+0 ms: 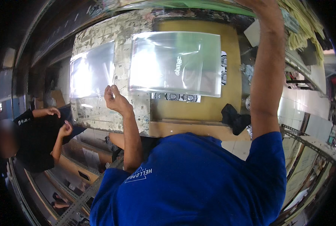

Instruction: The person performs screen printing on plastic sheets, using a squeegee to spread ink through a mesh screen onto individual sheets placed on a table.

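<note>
Fine Pinch at a Corner: Crease, Scuff and Shift Risks

Note left hand (117, 100) at the lower right corner of the left clear sheet (87, 75), thumb and fingertips drawn together in a pinch. Cannot tell of any film caught between the tips. Note right hand (253, 3) at the upper picture edge, mostly cut off; cannot tell the state of its fingers.

Position of left clear sheet: flat on the pale, worn table (96, 117). Position of right clear sheet (158, 66), marked with white lettering: across table and yellow board (209, 109), with black-and-white printed strips (176, 97) visible past its lower and right edges.

Hazards, by judgement:
- Could crease the pinched corner through a hard grip or an uneven pull.
- Could scuff the underside by dragging over the patchy tabletop.
- Could leave fingermarks through bare-skin contact.
- Could knock right clear sheet out of line with the strips by a stray brush.
- Could miss wrinkles under the strong glare on both sheets.
- Could snag black cloth (236, 118), bunched at the lower right corner of the board.
- Could jolt the table through a bump from the co-worker (39, 150) at left, in black, near its edge.
</note>
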{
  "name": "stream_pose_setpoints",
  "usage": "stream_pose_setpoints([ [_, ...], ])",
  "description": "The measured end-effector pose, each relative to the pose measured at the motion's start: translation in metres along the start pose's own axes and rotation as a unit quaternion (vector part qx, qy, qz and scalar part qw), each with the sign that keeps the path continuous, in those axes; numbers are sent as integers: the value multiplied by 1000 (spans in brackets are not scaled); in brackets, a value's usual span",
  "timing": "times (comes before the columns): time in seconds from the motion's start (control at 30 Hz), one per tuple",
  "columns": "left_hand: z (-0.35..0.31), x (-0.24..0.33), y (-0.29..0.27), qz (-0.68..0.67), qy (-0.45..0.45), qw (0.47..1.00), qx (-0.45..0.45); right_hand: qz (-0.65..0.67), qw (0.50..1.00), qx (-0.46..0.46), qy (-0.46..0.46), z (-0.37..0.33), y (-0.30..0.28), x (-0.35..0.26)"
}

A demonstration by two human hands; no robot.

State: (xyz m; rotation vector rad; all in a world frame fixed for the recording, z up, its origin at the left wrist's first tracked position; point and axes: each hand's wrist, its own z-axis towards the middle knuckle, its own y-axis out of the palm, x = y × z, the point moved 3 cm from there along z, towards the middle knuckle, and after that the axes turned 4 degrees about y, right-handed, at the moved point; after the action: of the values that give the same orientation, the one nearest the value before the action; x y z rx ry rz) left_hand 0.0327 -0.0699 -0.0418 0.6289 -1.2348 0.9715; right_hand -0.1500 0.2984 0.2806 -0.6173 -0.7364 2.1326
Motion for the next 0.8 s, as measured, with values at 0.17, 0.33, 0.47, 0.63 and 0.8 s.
stream_pose_setpoints([
  [0.17,35,24,-31,-13,-22,995,93,49,967,-185,167,9,-11,-11],
  [0.33,64,11,-84,8,-50,981,187,-15,995,-43,91,-5,-7,-25],
  [0.47,83,-19,-131,18,-32,967,252,-44,995,-8,86,-8,-2,-25],
  [0.63,107,-63,-192,97,-15,944,314,5,984,-82,161,0,-8,-30],
  [0.8,146,-88,-242,160,0,922,353,44,991,-97,81,-6,23,66],
])
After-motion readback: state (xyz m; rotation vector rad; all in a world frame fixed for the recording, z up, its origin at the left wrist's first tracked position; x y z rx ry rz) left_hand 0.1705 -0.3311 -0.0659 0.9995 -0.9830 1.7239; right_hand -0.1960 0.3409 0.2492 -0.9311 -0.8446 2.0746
